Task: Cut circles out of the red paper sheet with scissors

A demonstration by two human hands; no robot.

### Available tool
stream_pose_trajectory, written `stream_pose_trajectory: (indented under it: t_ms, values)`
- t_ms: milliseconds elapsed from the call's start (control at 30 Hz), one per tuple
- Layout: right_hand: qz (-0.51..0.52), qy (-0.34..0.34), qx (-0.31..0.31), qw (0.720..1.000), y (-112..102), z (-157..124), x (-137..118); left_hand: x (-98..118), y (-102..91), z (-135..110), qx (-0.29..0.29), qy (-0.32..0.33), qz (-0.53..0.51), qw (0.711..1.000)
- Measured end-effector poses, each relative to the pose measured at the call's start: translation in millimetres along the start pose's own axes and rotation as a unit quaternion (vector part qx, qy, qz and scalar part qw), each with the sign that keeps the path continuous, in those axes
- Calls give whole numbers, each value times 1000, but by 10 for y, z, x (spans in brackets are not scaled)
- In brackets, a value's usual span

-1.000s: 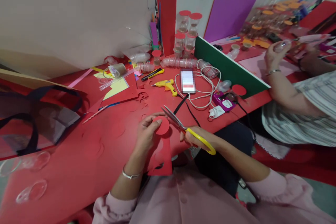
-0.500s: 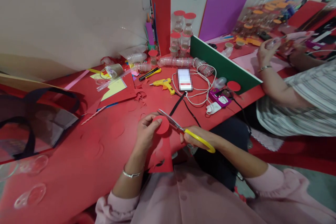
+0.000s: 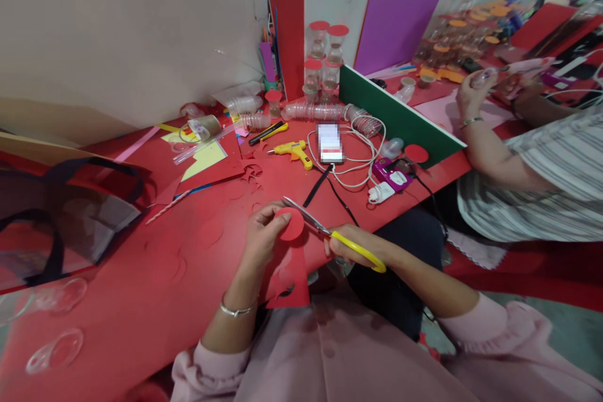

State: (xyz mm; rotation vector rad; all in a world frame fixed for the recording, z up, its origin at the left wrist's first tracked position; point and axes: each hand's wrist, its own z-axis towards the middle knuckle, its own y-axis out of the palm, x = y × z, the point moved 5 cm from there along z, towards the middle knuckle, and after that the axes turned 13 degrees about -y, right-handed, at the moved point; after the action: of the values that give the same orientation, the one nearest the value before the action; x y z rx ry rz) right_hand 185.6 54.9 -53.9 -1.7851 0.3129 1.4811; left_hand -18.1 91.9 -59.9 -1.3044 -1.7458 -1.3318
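Observation:
My left hand [image 3: 262,235] pinches a strip of red paper [image 3: 288,273] whose top is a round disc [image 3: 291,225]. My right hand [image 3: 351,246] grips yellow-handled scissors [image 3: 330,233]; their blades lie against the upper right edge of the disc. The strip hangs down over the near edge of the red table [image 3: 155,289] toward my lap.
A yellow glue gun [image 3: 294,151], a phone [image 3: 329,142] with white cable, a purple charger [image 3: 394,176] and plastic cups [image 3: 325,53] lie farther back. A green board [image 3: 400,119] splits the table. A person in stripes [image 3: 532,169] works at right. Bag [image 3: 66,213] at left.
The scissor blades have closed a little along the disc's edge. The view has drifted slightly; the neighbour's hands have shifted a bit leftward in the picture.

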Motion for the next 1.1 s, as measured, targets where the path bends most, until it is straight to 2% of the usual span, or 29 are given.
stream_pose_trajectory:
  t_ms: [633, 900, 1100]
  values:
    - [27, 20, 15, 999, 17, -13, 6, 2, 9, -17, 13, -12, -5, 1000]
    - [47, 23, 11, 999, 21, -22, 38, -50, -7, 4, -8, -18, -20, 1000]
    - [44, 24, 23, 999, 20, -15, 43, -39, -2, 0, 2, -15, -15, 1000]
